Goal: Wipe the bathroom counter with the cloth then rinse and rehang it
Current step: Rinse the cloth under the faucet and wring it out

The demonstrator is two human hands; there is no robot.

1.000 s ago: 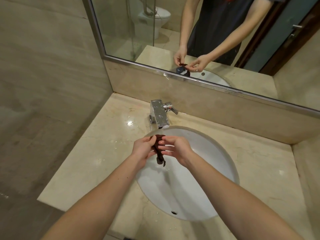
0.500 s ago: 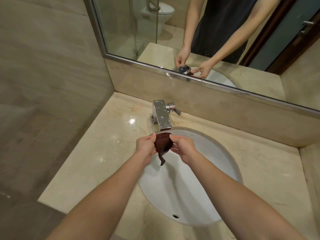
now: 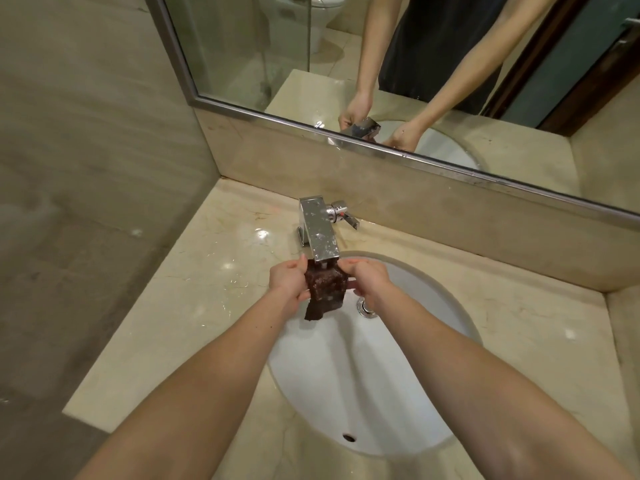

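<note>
A small dark brown cloth (image 3: pixel 325 289) hangs spread out directly below the spout of the chrome faucet (image 3: pixel 318 233), over the white sink basin (image 3: pixel 408 375). My left hand (image 3: pixel 289 284) pinches the cloth's left edge. Its right edge is pinched by my right hand (image 3: pixel 369 280). The cloth's lower corner dangles toward the basin. The beige marble counter (image 3: pixel 194 306) surrounds the sink and shows wet spots near the faucet.
The faucet lever (image 3: pixel 346 216) sticks out to the right. A mirror (image 3: pixel 381 64) above the backsplash reflects my arms. A tiled wall (image 3: pixel 86 168) closes the left side. The sink drain (image 3: pixel 365 306) lies just right of the cloth.
The cloth was bunched and twisted between my hands; now it is opened flat and held up closer under the spout. Both hands moved slightly toward the faucet.
</note>
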